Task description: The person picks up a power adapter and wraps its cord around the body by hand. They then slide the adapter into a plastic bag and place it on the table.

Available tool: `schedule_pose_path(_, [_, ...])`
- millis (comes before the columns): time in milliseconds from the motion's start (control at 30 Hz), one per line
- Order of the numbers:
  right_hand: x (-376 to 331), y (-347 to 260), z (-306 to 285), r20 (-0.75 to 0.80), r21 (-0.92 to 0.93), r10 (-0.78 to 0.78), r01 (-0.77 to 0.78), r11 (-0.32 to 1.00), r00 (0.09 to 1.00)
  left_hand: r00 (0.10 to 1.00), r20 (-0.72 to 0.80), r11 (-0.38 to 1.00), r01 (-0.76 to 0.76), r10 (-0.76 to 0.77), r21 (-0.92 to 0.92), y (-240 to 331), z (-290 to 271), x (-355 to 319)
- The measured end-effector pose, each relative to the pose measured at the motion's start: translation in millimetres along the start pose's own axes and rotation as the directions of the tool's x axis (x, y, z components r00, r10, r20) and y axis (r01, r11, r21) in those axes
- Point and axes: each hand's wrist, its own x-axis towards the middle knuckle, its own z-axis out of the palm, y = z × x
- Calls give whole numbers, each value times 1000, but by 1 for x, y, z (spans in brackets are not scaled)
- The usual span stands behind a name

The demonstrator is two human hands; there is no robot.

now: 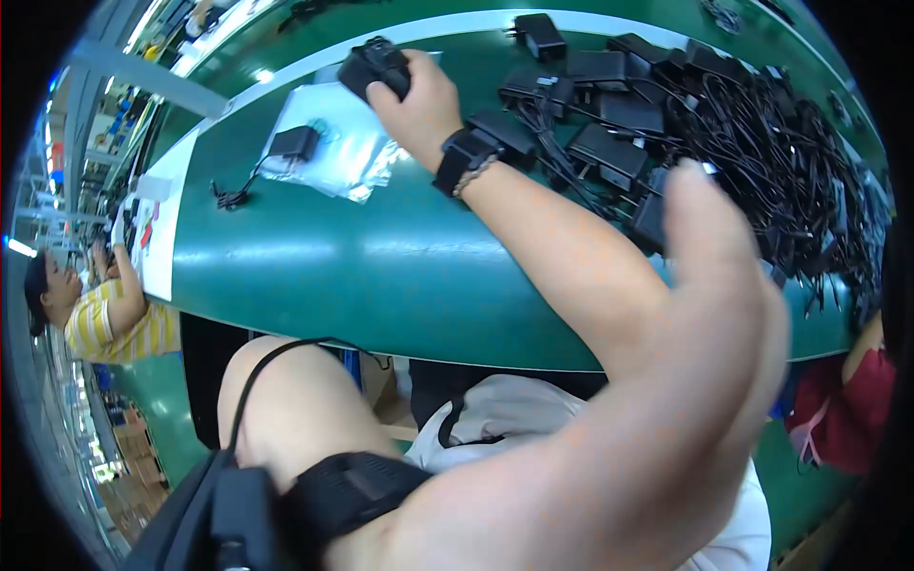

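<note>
My right hand [424,105], with a black watch and a bracelet at the wrist, is stretched to the far left and closed round a black power adapter [367,68]. It is above the far edge of some clear plastic bags [333,157]. On those bags rests another black adapter [295,143], its bundled cord trailing left onto the green table [362,257]. My left hand [724,257] reaches across to the right, close to the camera and blurred. Its thumb points up in front of the adapter pile; the other fingers are hidden or smeared. The two arms cross in the view.
A big heap of black adapters and tangled cords [752,133] covers the table's right side. One adapter [540,36] lies apart near the far edge. At the left, a person in a yellow striped top [124,314] sits by a white surface [167,224]. Red clothing [838,409] shows at right.
</note>
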Motion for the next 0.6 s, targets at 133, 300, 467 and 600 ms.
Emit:
schedule_pose_path(133, [0, 6, 8, 9, 64, -13, 13, 998, 1000, 999, 46, 999, 26, -27, 18, 6, -8, 2])
schedule_pose_path(300, [-1, -3, -10, 92, -39, 46, -43, 998, 995, 993, 87, 995, 68, -74, 70, 11, -24, 0])
schedule_pose_path(467, [-1, 6, 9, 41, 15, -1, 1, 1000, 999, 953, 70, 931, 268, -293, 247, 16, -63, -16])
schedule_pose_path(600, [9, 10, -15, -47, 27, 50, -49, 998, 998, 785, -69, 681, 574, -616, 454, -64, -70, -52])
